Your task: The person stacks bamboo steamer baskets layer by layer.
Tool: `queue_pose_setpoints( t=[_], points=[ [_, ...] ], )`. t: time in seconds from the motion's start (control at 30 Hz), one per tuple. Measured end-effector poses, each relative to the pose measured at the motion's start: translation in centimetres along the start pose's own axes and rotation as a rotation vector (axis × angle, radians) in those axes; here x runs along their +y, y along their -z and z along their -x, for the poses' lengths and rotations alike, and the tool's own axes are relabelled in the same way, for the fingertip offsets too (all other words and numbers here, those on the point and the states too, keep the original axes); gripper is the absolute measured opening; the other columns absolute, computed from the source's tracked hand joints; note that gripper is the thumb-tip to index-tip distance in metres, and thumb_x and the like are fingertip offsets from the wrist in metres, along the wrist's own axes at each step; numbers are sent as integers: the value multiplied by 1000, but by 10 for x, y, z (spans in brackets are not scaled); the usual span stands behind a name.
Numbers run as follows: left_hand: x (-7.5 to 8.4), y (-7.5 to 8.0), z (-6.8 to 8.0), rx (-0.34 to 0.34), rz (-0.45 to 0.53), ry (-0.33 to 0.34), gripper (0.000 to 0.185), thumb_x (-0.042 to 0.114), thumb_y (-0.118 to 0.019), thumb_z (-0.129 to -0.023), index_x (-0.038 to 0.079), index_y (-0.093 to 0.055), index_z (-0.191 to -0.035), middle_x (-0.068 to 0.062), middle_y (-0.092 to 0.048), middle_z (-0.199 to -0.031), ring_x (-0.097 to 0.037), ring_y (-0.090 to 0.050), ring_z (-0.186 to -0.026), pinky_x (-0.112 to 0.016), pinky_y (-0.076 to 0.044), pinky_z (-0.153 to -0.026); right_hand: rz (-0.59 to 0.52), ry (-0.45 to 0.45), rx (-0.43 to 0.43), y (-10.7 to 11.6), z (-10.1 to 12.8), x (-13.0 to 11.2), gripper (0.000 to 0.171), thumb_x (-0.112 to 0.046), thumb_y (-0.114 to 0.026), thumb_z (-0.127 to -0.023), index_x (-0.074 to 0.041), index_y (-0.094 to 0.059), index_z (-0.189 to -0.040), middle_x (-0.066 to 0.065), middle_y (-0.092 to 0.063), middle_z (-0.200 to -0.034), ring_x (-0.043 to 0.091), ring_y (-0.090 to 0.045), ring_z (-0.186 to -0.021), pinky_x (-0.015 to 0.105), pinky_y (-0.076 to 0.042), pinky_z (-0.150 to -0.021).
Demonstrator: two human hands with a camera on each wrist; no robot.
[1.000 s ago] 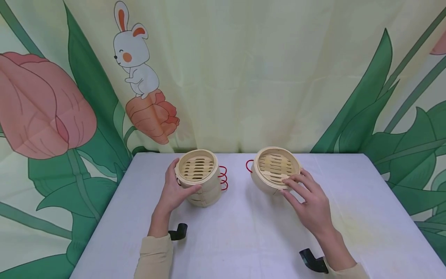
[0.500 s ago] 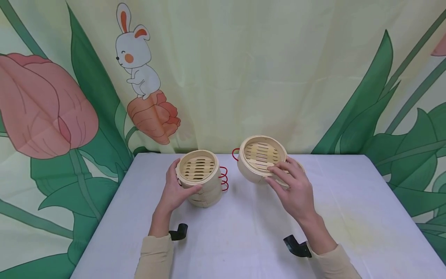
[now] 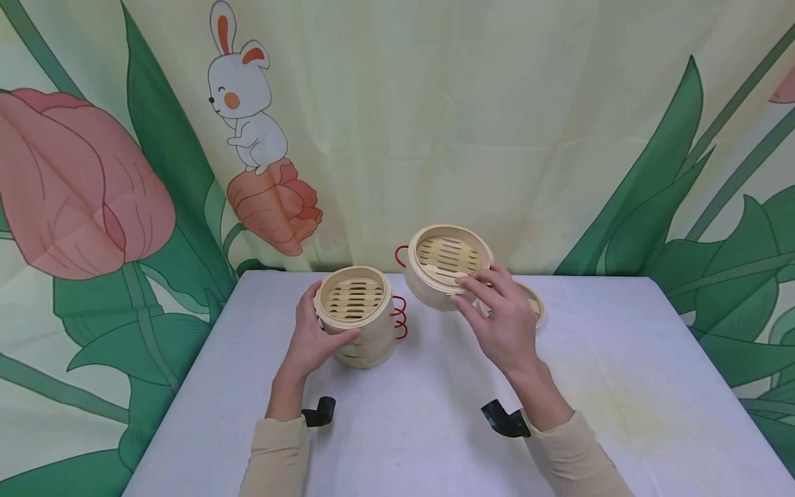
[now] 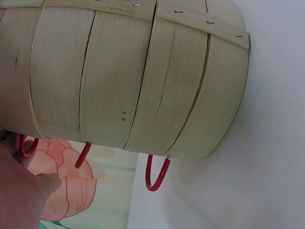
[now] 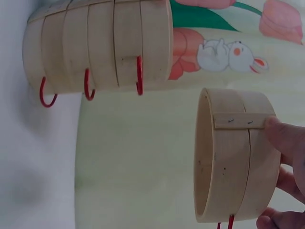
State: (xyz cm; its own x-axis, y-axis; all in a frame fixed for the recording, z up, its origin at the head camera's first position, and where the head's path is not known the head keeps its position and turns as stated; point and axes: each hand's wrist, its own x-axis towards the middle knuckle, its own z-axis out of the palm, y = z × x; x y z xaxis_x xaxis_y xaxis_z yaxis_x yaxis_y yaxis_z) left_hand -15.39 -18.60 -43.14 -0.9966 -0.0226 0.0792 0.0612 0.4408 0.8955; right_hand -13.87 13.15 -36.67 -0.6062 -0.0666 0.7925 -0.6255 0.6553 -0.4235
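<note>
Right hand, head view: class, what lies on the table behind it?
Part of a round bamboo piece shows beyond the right hand; the hand and the steamer basket it holds cover the rest.

A narrow gap parts the stack [image 3: 366,345] in my left hand [image 3: 313,338] from the basket [image 3: 452,257] in my right hand [image 3: 504,321]; 3 red loops [image 5: 139,75] jut into it. Nearer me, there's room between 2 black wrist mounts [image 3: 319,412]. Behind my right hand, a round bamboo piece [image 3: 537,301] blocks.
</note>
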Motion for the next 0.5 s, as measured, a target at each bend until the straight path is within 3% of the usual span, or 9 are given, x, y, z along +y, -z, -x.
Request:
queue_pose_setpoints(
  t=[0.5],
  points=[
    [0,-1,0,10,5,-16,124,34,-94,-69,16,-11,-159,-13,-14,-159,-31,-23,-145,-60,-25,-113,-2,44,9,-25,-14,-18,27,-14,-90,-75,-7,-80,-100,7,-69,-98,31,-60,-104,46,-48,-78]
  ],
)
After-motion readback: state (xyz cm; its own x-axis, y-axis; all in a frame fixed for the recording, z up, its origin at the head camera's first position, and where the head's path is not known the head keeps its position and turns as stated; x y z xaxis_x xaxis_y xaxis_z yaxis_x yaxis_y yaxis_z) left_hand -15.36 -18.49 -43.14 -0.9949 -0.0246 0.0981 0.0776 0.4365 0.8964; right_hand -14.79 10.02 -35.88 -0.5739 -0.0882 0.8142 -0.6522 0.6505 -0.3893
